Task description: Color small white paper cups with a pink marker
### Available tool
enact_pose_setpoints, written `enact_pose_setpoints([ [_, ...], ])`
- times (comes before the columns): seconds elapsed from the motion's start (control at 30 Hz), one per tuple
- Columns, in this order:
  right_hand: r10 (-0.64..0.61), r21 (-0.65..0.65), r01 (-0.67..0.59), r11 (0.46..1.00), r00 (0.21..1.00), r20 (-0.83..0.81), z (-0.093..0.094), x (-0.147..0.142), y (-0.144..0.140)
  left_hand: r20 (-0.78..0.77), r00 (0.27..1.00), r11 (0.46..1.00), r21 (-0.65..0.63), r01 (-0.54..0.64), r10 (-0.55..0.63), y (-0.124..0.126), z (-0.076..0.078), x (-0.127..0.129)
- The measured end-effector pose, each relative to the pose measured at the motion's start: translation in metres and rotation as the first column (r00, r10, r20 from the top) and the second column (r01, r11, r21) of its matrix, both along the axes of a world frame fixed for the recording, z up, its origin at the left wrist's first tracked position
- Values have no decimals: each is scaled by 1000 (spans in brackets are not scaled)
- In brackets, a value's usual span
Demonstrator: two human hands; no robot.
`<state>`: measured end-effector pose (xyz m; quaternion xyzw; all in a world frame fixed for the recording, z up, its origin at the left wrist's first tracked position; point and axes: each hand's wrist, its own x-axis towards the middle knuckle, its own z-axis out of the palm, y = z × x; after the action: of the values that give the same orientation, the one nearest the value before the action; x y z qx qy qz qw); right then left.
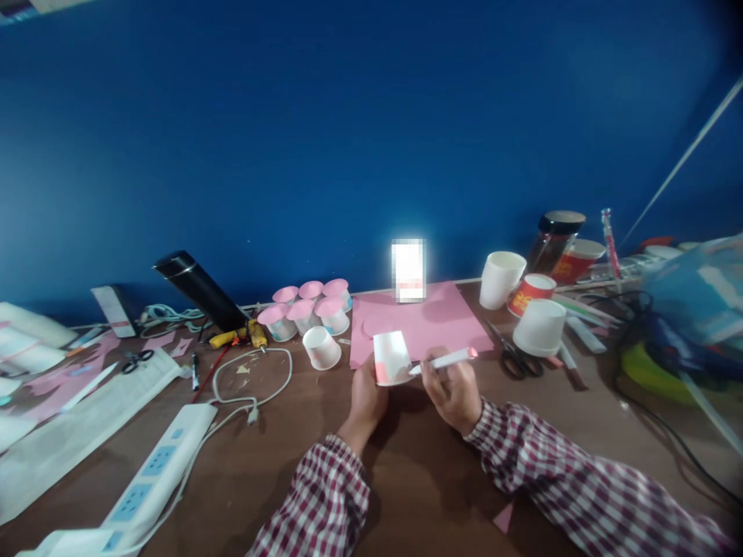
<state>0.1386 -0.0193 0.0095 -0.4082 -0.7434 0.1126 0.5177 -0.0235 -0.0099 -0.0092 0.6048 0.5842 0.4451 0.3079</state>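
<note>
A white paper cup (pixel 395 354) with pink marks low on its side is held in my left hand (pixel 369 394), whose fingers wrap round its left and lower side. My right hand (pixel 454 394) grips a white marker with a pink end (pixel 450 359), its tip at the right edge of the cup near the bottom. Behind the cup lies a sheet of pink paper (pixel 426 321). A single white paper cup (pixel 321 348) stands to the left, in front of several cups with pink tops (pixel 303 313).
Scissors (pixel 519 362), white cups (pixel 539 329), a red cup (pixel 531 294) and markers (pixel 583 334) are on the right. On the left lie a power strip (pixel 156 464), a looped white cable (pixel 290 367), a black flask (pixel 200 290) and paper scraps. A blue wall (pixel 348 139) bounds the table.
</note>
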Motion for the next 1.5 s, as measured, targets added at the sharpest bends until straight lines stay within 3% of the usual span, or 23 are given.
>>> enact_pose_setpoints([
  [0.33, -6, -27, 6, 1000, 1000, -12, -1, 0, 0, -5, 1000, 1000, 2, 11, -11, -1, 0, 0],
  [0.8, 15, -78, -21, 997, 997, -79, 3, -3, -1, 101, 995, 1000, 23, 11, -13, 0, 2, -1],
  [1.07, -1, -52, -4, 999, 997, -78, 4, -1, 0, 53, 996, 995, 63, 75, -78, -1, 4, -1],
  [1.33, -11, -56, 7, 998, 998, -67, 4, -1, 1, 101, 988, 991, 82, 105, -113, -3, 9, 0],
  [1.5, 8, -103, -16, 995, 997, -83, 4, -2, 1, 130, 985, 989, 112, 98, -113, -1, 3, -2],
])
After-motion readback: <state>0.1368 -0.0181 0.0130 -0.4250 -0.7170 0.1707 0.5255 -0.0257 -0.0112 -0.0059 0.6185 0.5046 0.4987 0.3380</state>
